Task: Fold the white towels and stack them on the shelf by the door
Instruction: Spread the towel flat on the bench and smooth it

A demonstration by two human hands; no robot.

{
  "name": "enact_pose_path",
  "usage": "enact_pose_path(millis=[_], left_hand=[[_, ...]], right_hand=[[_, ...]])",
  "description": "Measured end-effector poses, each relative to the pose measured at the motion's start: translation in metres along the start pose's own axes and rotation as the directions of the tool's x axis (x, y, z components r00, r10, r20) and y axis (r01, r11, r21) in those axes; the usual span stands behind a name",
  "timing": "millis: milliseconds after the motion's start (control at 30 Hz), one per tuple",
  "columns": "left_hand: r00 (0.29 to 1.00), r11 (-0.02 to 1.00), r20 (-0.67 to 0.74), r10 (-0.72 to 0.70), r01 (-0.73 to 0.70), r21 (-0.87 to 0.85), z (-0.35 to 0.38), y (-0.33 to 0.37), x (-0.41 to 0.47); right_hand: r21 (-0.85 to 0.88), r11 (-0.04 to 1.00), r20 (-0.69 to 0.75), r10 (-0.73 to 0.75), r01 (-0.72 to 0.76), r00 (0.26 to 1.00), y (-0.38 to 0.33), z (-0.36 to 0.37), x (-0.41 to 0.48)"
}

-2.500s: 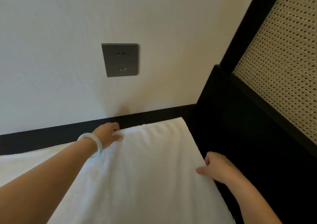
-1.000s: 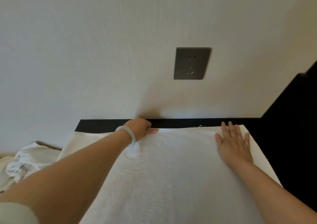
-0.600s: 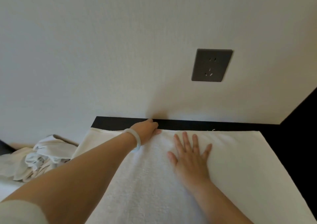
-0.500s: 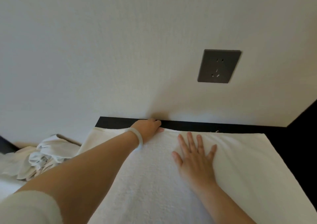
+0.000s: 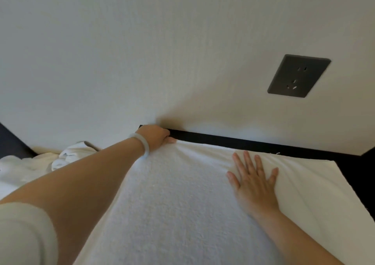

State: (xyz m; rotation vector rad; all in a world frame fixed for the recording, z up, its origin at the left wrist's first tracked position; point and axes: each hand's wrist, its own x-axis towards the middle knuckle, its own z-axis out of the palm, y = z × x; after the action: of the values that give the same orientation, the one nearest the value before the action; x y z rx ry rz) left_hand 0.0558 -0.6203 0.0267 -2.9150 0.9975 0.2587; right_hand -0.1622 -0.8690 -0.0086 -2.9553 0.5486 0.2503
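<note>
Two hands at work, and nearest us a pale fabric sleeve [image 5: 24,234] fills the lower left corner. Ahead lies the wide white terry towel [image 5: 172,203], spread flat over a black surface [image 5: 233,139] that shows as a strip along its far edge. Our right hand [image 5: 255,185] presses palm-down on the towel, fingers straight and spread, gripping nothing. Further out, our left hand [image 5: 155,135], a pale round bangle [image 5: 142,144] on its wrist, curls its fingers around the towel's far edge. To the left sits a crumpled heap of white cloth [image 5: 69,157]. Beyond, on the off-white wall [image 5: 142,51], is a dark grey square socket [image 5: 298,75].
</note>
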Motion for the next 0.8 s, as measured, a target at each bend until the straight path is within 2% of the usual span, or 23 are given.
enact_pose_path(millis=[33, 100, 167, 233, 400, 533, 600, 667, 733, 767, 800], left_hand=[[1.000, 1.000, -0.018, -0.017, 0.017, 0.005, 0.002, 0.000, 0.000], [0.998, 0.993, 0.001, -0.060, 0.060, -0.104, 0.005, -0.012, -0.007], [0.994, 0.973, 0.092, -0.059, 0.078, -0.219, 0.000, -0.037, -0.020], [0.985, 0.971, 0.167, -0.044, 0.082, -0.223, -0.010, -0.064, -0.033], [0.987, 0.956, 0.049, -0.151, 0.159, -0.247, -0.001, -0.073, -0.033], [0.911, 0.792, -0.036, -0.410, 0.337, -0.509, 0.025, -0.057, -0.041], [0.885, 0.739, -0.047, -0.462, 0.356, -0.572, 0.031, -0.060, -0.042], [0.860, 0.753, -0.079, -0.505, 0.393, -0.528, 0.025, -0.053, -0.039], [0.821, 0.847, -0.241, -0.517, 0.451, -0.282, 0.018, -0.033, -0.039], [0.823, 0.885, -0.324, -0.466, 0.433, -0.173, 0.015, -0.014, -0.042], [0.860, 0.928, -0.349, -0.373, 0.354, -0.121, 0.013, 0.010, -0.049]], right_hand=[[-0.003, 1.000, -0.002, 0.001, -0.001, 1.000, 0.001, 0.000, 0.000], [-0.007, 1.000, 0.001, 0.008, -0.008, 1.000, 0.001, 0.001, 0.000], [-0.009, 1.000, -0.005, 0.014, -0.014, 1.000, 0.001, 0.002, 0.000], [-0.010, 1.000, -0.014, 0.022, -0.022, 1.000, 0.001, 0.003, 0.002], [-0.028, 0.999, 0.003, 0.040, -0.040, 0.999, 0.000, 0.002, 0.001], [-0.042, 0.998, -0.001, 0.053, -0.053, 0.999, -0.002, 0.001, 0.001], [-0.036, 0.998, -0.004, 0.050, -0.050, 0.999, -0.002, 0.001, 0.001], [-0.036, 0.998, -0.011, 0.049, -0.050, 0.999, -0.002, 0.000, 0.000], [-0.045, 0.998, -0.023, 0.048, -0.049, 0.999, -0.002, 0.002, 0.001], [-0.051, 0.998, -0.025, 0.047, -0.048, 0.999, -0.001, 0.002, 0.001], [-0.054, 0.997, -0.025, 0.049, -0.050, 0.999, -0.001, 0.002, 0.001]])
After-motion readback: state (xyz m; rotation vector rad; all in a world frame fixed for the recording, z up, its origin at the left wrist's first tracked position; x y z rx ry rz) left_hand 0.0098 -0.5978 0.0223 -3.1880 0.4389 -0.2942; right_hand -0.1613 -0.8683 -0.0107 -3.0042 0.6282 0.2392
